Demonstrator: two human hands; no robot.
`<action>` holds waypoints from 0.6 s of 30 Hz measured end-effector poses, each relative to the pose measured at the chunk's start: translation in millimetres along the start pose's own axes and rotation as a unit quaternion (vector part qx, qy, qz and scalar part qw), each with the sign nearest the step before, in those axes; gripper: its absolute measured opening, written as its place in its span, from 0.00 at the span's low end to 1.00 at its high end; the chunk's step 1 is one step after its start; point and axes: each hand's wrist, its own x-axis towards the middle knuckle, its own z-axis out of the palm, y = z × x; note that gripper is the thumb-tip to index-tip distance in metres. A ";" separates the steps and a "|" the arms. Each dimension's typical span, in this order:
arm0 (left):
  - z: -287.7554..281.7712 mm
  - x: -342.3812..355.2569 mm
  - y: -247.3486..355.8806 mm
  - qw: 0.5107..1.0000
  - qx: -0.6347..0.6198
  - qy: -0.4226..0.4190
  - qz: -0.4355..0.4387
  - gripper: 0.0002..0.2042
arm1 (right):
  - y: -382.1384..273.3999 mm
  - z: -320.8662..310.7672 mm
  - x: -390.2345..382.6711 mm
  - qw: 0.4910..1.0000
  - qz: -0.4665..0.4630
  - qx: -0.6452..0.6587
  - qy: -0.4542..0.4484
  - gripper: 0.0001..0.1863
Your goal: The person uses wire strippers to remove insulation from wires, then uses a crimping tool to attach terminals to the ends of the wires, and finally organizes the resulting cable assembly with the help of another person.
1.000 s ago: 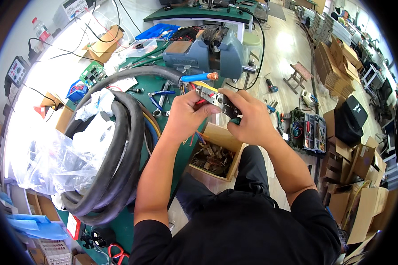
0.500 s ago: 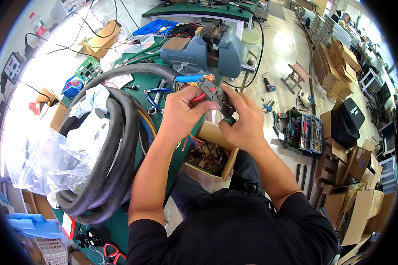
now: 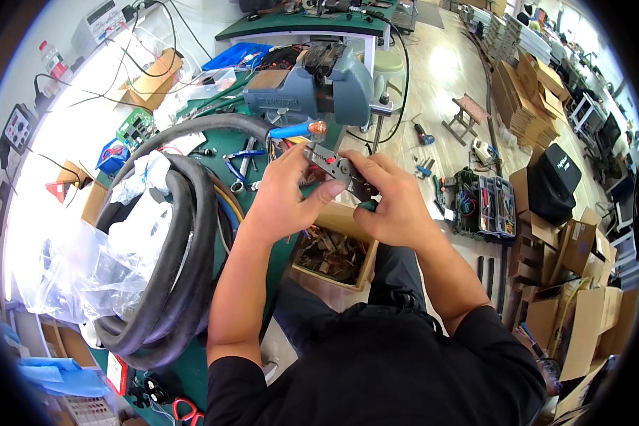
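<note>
My right hand is closed around a pair of wire strippers with dark metal jaws and a green grip. My left hand pinches a thin red wire at the jaws, its thumb against the tool. Most of the wire is hidden behind the fingers. Just beyond the left hand, a thick blue wire with bare copper at its tip comes out of a heavy black cable. That cable lies coiled on the green bench to the left.
A grey-blue bench vise stands beyond my hands. Below them is a wooden box with scraps. Blue-handled pliers lie beside the cable. An open toolbox and cardboard boxes are on the floor at right.
The view has shifted slightly. Both hands and the strippers sit a little lower relative to the blue wire, leaving its copper tip in plain sight. Both grips stay the same.
</note>
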 end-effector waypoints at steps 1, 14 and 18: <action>2.5 -0.4 -4.7 1.000 -0.011 0.000 -0.016 0.18 | 0.0 -0.7 1.4 1.000 0.001 0.001 0.006 0.38; 8.3 4.7 -6.8 0.949 -0.239 0.020 -0.206 0.15 | 5.7 10.7 4.3 0.999 0.014 0.002 0.052 0.37; 4.3 6.4 -5.2 0.944 -0.254 0.019 -0.211 0.16 | 5.2 24.0 5.6 0.996 0.007 -0.005 0.094 0.38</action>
